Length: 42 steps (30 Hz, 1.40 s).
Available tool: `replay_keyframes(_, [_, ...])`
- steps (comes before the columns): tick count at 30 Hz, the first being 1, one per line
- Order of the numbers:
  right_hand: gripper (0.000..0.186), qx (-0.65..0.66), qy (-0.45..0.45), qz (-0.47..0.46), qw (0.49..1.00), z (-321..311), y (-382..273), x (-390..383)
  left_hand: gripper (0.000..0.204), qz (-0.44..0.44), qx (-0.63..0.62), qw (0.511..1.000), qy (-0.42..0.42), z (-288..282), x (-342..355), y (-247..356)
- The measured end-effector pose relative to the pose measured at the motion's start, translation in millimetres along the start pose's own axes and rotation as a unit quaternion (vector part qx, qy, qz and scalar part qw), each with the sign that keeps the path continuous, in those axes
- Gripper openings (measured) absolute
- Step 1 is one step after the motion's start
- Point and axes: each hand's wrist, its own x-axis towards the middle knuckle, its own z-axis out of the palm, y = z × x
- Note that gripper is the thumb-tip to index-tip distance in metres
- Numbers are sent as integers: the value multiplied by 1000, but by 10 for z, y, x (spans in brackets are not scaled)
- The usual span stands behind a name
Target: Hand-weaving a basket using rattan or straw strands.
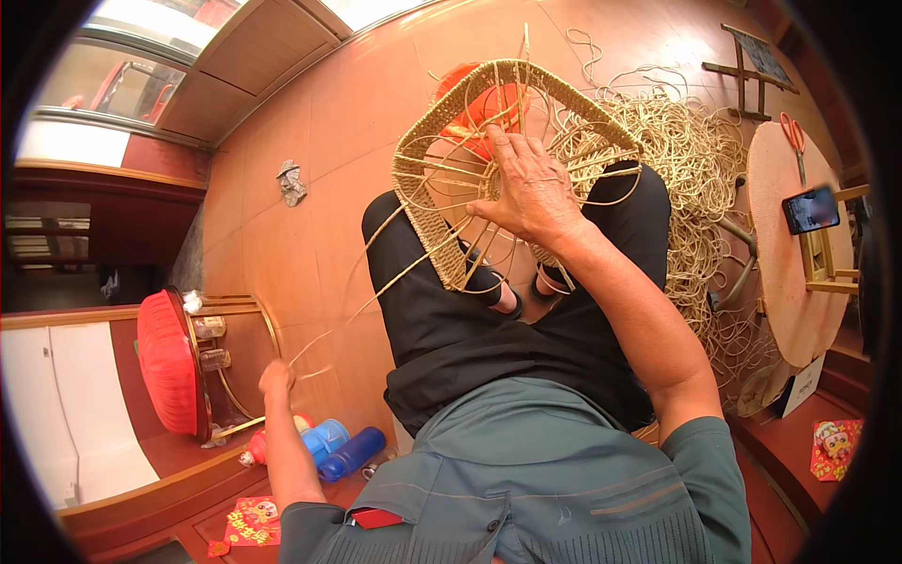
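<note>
A half-woven straw basket (410,193) with a thick braided rim rests across my knees, thin straw cords criss-crossing its inside. My right hand (534,183) lies over the cords within the rim, its fingers stretched out and the thumb spread to the left. The undersides of those fingers are hidden. Far to the left, my left hand (276,378) is closed on the end of a straw cord (376,296), which runs from the basket down past my left knee. Behind the rim sits a bright orange-red thing (454,83), mostly covered.
A big loose heap of straw cord (700,169) covers the floor to the right. Beside it are a round table (785,282) with red-handled scissors (795,141) and a phone (811,209). At left stand a red-covered stool (169,362) and a blue bottle (352,454).
</note>
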Motion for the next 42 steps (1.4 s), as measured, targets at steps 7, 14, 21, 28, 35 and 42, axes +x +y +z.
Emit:
replay_keyframes(7, [116, -35, 20, 7, 999, 38, 11, -6, 45, 310, -468, 804, 198, -2172, -1255, 3096])
replay_keyframes(14, [115, -56, 17, 4, 998, 52, -59, -6, 21, 333, -288, 798, 411, -2143, -1121, 3718])
replay_keyframes(21, [112, -35, 46, -9, 998, 78, 3, 1, 37, 233, -308, 868, 313, -1776, -874, 2733])
replay_keyframes(28, [108, -32, 51, -26, 998, 71, 6, 1, 46, -88, -150, 972, 159, -184, -487, -421])
replay_keyframes(35, [108, -47, 39, -37, 997, 83, -87, 45, 44, -419, -215, 879, 76, 428, -1658, -2022])
replay_keyframes(42, [109, -52, 31, -22, 998, 33, -44, 7, 41, 53, -302, 936, 172, -150, -853, 199])
